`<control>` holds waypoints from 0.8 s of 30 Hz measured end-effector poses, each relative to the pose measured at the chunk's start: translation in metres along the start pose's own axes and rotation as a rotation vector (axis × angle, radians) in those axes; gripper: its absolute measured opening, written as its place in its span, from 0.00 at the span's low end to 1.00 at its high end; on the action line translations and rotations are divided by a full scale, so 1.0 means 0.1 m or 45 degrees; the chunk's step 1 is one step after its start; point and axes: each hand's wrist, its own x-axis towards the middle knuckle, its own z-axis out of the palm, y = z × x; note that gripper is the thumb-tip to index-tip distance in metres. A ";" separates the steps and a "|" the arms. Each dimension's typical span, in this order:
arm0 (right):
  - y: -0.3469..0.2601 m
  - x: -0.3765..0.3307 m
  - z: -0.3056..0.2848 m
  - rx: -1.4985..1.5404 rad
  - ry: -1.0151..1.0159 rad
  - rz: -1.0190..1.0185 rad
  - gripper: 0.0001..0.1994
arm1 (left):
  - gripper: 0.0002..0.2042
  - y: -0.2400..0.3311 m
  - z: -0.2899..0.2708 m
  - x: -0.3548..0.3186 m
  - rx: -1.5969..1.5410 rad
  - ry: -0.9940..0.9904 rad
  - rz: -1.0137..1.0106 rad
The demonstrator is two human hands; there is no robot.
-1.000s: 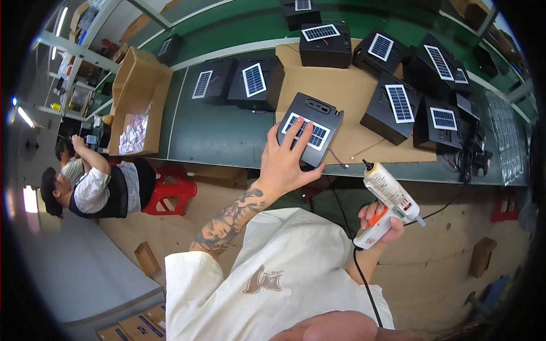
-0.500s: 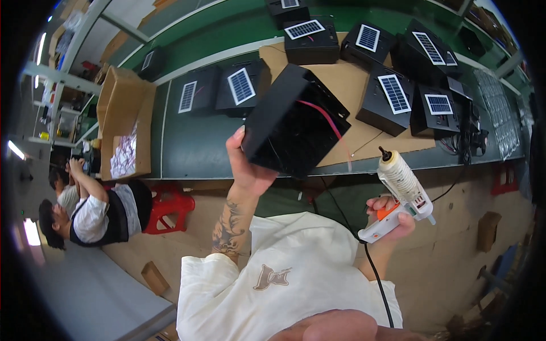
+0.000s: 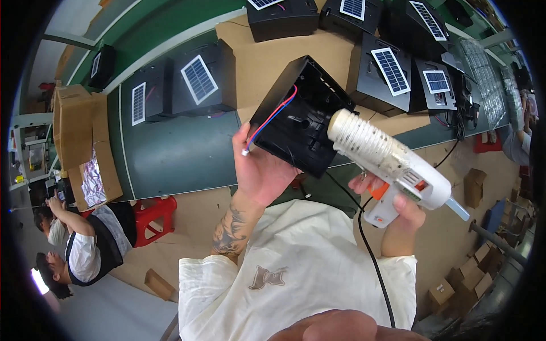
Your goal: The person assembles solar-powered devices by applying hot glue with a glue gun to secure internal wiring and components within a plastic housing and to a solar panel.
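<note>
My left hand [image 3: 263,176] grips a black plastic housing [image 3: 313,128] from below and the left, its hollow inside tilted toward me. A red and blue wire pair [image 3: 273,115] comes out of the housing and hangs over its left wall, with a small white connector [image 3: 245,152] at the end. In my right hand [image 3: 398,204], closed round the handle, is a white hot glue gun [image 3: 392,165] with an orange trigger. The gun's front end reaches into the housing's right side; its tip is hidden. A clear glue stick [image 3: 458,208] sticks out of its back.
Several black boxes with small solar panels [image 3: 390,71] stand on the bench, some on a cardboard sheet [image 3: 273,62]. An open carton [image 3: 108,153] holds wires at the left. A black cord [image 3: 372,267] trails from the gun. A person [image 3: 94,236] sits beyond a red stool [image 3: 156,219].
The glue gun has come up and left, and its front end now enters the housing. The housing has turned, showing more of its inside. The wire now hangs over its left wall.
</note>
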 end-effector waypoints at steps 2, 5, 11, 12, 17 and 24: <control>-0.05 0.07 -0.04 0.002 -0.051 -0.058 0.22 | 0.37 -0.01 0.02 0.04 -0.091 0.091 -0.015; -0.21 0.07 0.00 0.163 -0.001 0.019 0.19 | 0.39 -0.02 0.01 0.04 -0.058 0.137 -0.120; -0.14 0.41 0.17 0.314 -0.150 -0.069 0.17 | 0.38 -0.13 -0.02 0.01 0.095 0.230 -0.108; -0.08 0.48 0.24 0.421 -0.230 -0.191 0.17 | 0.38 -0.17 -0.02 -0.01 0.095 0.217 -0.119; -0.05 0.58 0.35 0.299 -0.227 -0.056 0.18 | 0.37 -0.26 -0.06 -0.02 0.375 0.168 -0.060; -0.18 0.55 0.21 0.201 -0.209 -0.125 0.20 | 0.32 -0.33 -0.10 -0.14 0.498 0.119 -0.016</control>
